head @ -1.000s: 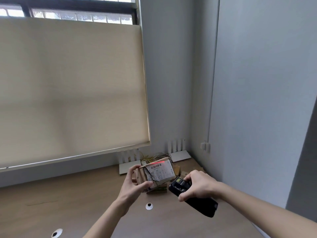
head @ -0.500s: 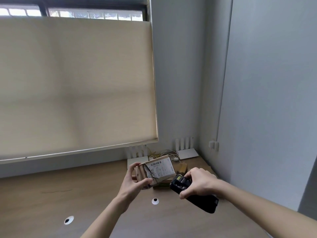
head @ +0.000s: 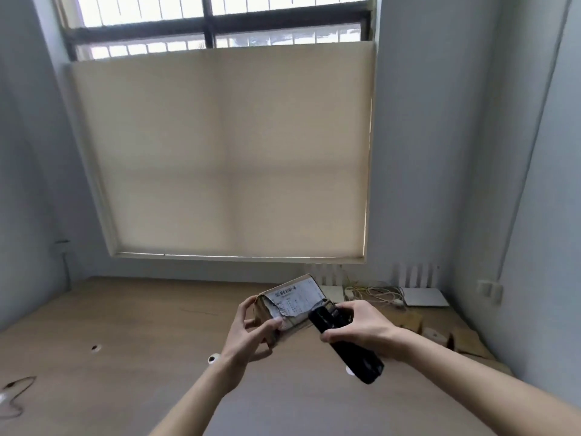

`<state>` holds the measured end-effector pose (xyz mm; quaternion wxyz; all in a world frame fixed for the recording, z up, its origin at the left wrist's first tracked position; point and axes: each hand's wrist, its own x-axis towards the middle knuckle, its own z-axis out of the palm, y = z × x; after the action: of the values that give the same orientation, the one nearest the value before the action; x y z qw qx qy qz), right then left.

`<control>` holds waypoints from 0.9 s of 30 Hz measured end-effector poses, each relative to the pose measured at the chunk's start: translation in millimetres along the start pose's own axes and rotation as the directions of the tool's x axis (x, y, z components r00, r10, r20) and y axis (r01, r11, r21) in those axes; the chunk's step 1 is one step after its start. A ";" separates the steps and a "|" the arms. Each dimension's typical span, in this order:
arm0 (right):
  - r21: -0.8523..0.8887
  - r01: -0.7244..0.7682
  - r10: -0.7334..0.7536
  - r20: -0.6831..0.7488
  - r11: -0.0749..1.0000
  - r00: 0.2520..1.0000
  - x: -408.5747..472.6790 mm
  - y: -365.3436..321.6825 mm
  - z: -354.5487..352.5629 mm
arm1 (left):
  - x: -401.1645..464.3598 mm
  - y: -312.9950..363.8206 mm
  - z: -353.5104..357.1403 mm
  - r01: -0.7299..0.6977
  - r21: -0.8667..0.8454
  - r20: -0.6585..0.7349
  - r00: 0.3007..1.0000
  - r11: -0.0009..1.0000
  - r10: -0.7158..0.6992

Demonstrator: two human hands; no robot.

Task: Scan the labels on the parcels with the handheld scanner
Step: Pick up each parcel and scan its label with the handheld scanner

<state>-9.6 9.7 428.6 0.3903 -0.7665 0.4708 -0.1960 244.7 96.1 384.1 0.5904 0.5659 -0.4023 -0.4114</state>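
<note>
Small brown cardboard parcel (head: 284, 313) with torn white label (head: 294, 302), gripped above the wooden worktop (head: 125, 325) by left hand (head: 251, 333); black handheld scanner (head: 344, 346), clasped at 3 o'clock by right hand (head: 361, 328), is best aimed squarely at the barcode.

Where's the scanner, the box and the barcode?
scanner (head: 355, 357), head view, on its black body.
box (head: 267, 311), head view, on its brown side.
barcode (head: 285, 291), head view, on the stripes.
</note>
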 end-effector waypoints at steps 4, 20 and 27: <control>0.048 0.124 -0.128 0.084 0.991 0.988 19.6 -65.7 72.2 | -34.0 9.8 -95.0 0.006 -0.034 -0.112 0.994 0.999 -0.010; 0.215 0.402 -0.455 0.433 0.890 0.778 -9.1 -361.1 494.2 | -272.9 5.4 -540.7 0.024 -0.053 -0.635 0.771 0.998 -0.052; 0.216 0.475 -0.497 0.614 0.853 0.614 -44.2 -455.8 663.8 | -393.8 -17.7 -678.1 0.063 -0.066 -0.799 0.594 0.996 -0.090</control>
<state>671.9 437.8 377.9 0.4729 -0.8774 0.0773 -0.0236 749.0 695.0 338.5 0.6983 0.6981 -0.0637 -0.1449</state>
